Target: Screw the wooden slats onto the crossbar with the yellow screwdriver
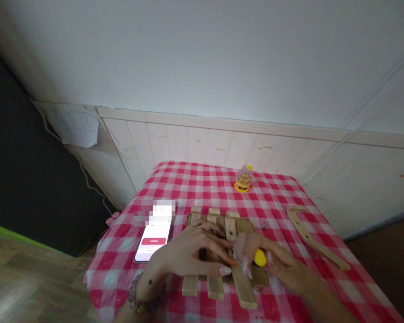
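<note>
Wooden slat frame (239,226) sits under my left hand (185,251), fingers spread apart to steady it; my right hand (272,262) clamps its fingers around a yellow handle (260,257), apparently a screwdriver's.

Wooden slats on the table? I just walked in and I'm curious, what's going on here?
A person is working over a slatted wooden piece with both bare hands. The left hand rests across the slats, and the right hand grips something yellow, possibly a tool handle. It all sits on a red-and-white checked tablecloth, with a phone to the left, a yellow-based bit holder behind, and a curved wooden part to the right.
</note>
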The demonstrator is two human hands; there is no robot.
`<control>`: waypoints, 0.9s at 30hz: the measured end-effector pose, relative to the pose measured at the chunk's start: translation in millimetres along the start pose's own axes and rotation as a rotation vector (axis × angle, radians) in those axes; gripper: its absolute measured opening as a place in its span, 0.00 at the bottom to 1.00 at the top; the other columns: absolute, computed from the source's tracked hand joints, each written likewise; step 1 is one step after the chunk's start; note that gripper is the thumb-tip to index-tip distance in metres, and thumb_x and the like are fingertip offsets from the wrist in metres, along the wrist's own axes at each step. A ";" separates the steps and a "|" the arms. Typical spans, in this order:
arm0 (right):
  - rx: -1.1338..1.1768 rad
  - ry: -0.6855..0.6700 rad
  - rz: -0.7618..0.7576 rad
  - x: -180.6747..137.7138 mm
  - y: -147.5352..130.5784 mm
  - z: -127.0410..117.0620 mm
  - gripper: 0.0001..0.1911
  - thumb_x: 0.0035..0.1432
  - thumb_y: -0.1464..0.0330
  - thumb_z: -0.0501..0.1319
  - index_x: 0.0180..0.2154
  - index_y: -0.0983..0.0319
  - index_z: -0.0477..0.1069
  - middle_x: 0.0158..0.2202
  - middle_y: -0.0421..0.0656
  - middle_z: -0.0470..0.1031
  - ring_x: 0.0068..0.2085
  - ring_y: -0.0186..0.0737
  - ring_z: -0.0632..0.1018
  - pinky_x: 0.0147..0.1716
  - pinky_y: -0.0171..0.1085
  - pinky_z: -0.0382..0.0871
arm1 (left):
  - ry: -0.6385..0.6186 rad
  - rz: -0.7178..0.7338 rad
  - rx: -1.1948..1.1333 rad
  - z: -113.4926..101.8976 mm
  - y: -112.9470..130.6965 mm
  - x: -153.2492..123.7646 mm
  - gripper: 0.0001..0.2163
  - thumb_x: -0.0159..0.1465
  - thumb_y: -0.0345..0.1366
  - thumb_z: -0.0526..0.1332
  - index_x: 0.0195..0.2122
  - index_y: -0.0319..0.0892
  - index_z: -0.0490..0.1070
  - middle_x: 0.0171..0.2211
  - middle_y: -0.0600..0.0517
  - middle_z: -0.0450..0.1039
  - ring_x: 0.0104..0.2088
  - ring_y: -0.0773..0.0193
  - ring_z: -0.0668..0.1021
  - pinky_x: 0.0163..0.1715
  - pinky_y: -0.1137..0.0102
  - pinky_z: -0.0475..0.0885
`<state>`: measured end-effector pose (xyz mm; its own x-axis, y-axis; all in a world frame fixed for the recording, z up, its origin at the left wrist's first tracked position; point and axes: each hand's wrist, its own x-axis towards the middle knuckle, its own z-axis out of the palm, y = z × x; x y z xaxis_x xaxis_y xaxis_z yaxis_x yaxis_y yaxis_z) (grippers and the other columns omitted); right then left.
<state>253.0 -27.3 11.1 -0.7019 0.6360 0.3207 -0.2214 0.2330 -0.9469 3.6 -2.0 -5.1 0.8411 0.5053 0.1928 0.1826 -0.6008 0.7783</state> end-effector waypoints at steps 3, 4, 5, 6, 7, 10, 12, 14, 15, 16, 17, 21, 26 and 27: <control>-0.014 -0.027 -0.077 5.6 -6.2 0.6 0.16 0.73 0.52 0.57 0.45 0.55 0.75 0.40 0.45 0.73 0.45 0.44 0.76 0.47 0.43 0.69 | 0.011 0.007 0.007 -0.2 -0.2 -0.1 0.18 0.73 0.58 0.59 0.51 0.57 0.83 0.52 0.56 0.82 0.58 0.51 0.72 0.62 0.59 0.58; -0.013 -0.035 -0.081 6.6 -7.2 0.4 0.14 0.73 0.53 0.58 0.45 0.55 0.74 0.42 0.46 0.74 0.47 0.45 0.76 0.50 0.44 0.70 | 0.015 0.004 0.011 -0.1 -0.4 -0.2 0.18 0.73 0.58 0.59 0.51 0.58 0.83 0.51 0.56 0.82 0.59 0.51 0.72 0.63 0.59 0.58; -0.007 -0.043 -0.079 7.0 -7.7 0.1 0.13 0.73 0.54 0.58 0.46 0.54 0.73 0.44 0.46 0.74 0.50 0.45 0.76 0.52 0.46 0.70 | 0.018 -0.001 0.014 -0.1 -0.5 -0.3 0.18 0.72 0.59 0.59 0.51 0.58 0.83 0.51 0.56 0.82 0.59 0.51 0.72 0.63 0.59 0.58; 0.004 -0.051 -0.075 6.9 -7.9 -0.2 0.12 0.73 0.54 0.58 0.47 0.53 0.72 0.46 0.46 0.74 0.51 0.45 0.77 0.53 0.47 0.70 | 0.018 -0.009 0.014 0.0 -0.6 -0.4 0.18 0.72 0.59 0.59 0.51 0.58 0.83 0.51 0.56 0.82 0.59 0.51 0.72 0.63 0.59 0.57; 0.018 -0.053 -0.069 6.5 -7.7 -0.3 0.11 0.73 0.54 0.59 0.48 0.52 0.70 0.47 0.46 0.74 0.51 0.44 0.77 0.53 0.47 0.70 | 0.011 -0.016 0.011 0.0 -0.7 -0.3 0.18 0.72 0.59 0.59 0.52 0.58 0.83 0.51 0.56 0.82 0.60 0.51 0.72 0.63 0.59 0.57; 0.077 -0.059 -0.065 4.3 -5.9 0.8 0.09 0.71 0.56 0.62 0.47 0.50 0.65 0.46 0.43 0.75 0.47 0.42 0.77 0.49 0.45 0.71 | -0.021 -0.016 -0.015 -0.4 -0.9 0.6 0.17 0.73 0.57 0.60 0.51 0.58 0.83 0.50 0.57 0.83 0.59 0.51 0.72 0.64 0.58 0.56; 0.129 -0.047 -0.055 2.6 -3.2 2.3 0.09 0.72 0.58 0.62 0.46 0.50 0.62 0.40 0.40 0.75 0.40 0.39 0.76 0.41 0.40 0.70 | -0.028 -0.001 -0.027 -0.8 -0.9 1.2 0.15 0.73 0.55 0.61 0.51 0.58 0.83 0.53 0.58 0.82 0.59 0.52 0.72 0.63 0.59 0.55; 0.156 -0.015 -0.046 0.7 1.3 3.1 0.10 0.72 0.58 0.61 0.44 0.50 0.60 0.34 0.36 0.71 0.32 0.37 0.71 0.35 0.36 0.66 | -0.022 0.006 -0.025 -1.3 -0.4 1.5 0.15 0.73 0.54 0.61 0.52 0.58 0.82 0.56 0.58 0.80 0.60 0.52 0.72 0.63 0.59 0.55; 0.150 0.011 -0.049 -0.4 4.0 3.1 0.11 0.72 0.57 0.62 0.44 0.50 0.60 0.32 0.35 0.68 0.30 0.36 0.68 0.33 0.35 0.64 | -0.027 0.006 -0.022 -1.6 0.0 1.5 0.14 0.73 0.53 0.62 0.53 0.59 0.82 0.57 0.58 0.79 0.60 0.51 0.71 0.63 0.59 0.56; 0.126 0.038 -0.053 -1.4 6.9 2.6 0.11 0.71 0.55 0.62 0.44 0.50 0.61 0.31 0.34 0.66 0.29 0.36 0.65 0.32 0.35 0.63 | -0.036 0.003 -0.018 -1.9 0.4 1.5 0.14 0.73 0.53 0.62 0.54 0.59 0.81 0.57 0.58 0.79 0.60 0.51 0.72 0.63 0.58 0.56; 0.100 0.055 -0.046 -2.5 9.7 1.8 0.13 0.70 0.52 0.62 0.45 0.51 0.63 0.30 0.35 0.65 0.29 0.37 0.65 0.34 0.36 0.63 | -0.043 -0.001 -0.014 -2.2 1.0 1.5 0.15 0.73 0.53 0.61 0.55 0.59 0.81 0.57 0.58 0.80 0.59 0.51 0.72 0.62 0.58 0.57; 0.169 0.044 0.076 -5.6 14.2 -2.0 0.28 0.67 0.41 0.55 0.54 0.52 0.74 0.31 0.37 0.65 0.31 0.38 0.67 0.41 0.41 0.67 | -0.035 -0.013 -0.013 -3.1 2.5 1.3 0.16 0.73 0.54 0.60 0.55 0.59 0.81 0.55 0.57 0.81 0.59 0.52 0.72 0.63 0.58 0.57; 0.073 0.034 0.058 -1.8 3.1 -2.2 0.20 0.72 0.49 0.56 0.52 0.52 0.78 0.38 0.43 0.72 0.40 0.42 0.73 0.46 0.42 0.68 | -0.026 -0.003 -0.027 -2.2 0.9 0.9 0.16 0.73 0.55 0.61 0.54 0.59 0.81 0.53 0.58 0.82 0.60 0.51 0.71 0.63 0.59 0.57; 0.028 0.019 0.009 -0.1 0.6 -1.9 0.18 0.73 0.51 0.57 0.50 0.52 0.78 0.38 0.43 0.73 0.42 0.43 0.74 0.47 0.43 0.67 | -0.017 0.002 -0.026 -1.8 0.3 0.8 0.15 0.73 0.55 0.61 0.54 0.59 0.82 0.53 0.58 0.82 0.60 0.51 0.71 0.62 0.59 0.57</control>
<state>254.2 -25.8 10.6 -0.6908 0.6520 0.3126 -0.2342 0.2073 -0.9498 3.4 -0.6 -3.6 0.8501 0.4932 0.1845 0.1678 -0.5858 0.7929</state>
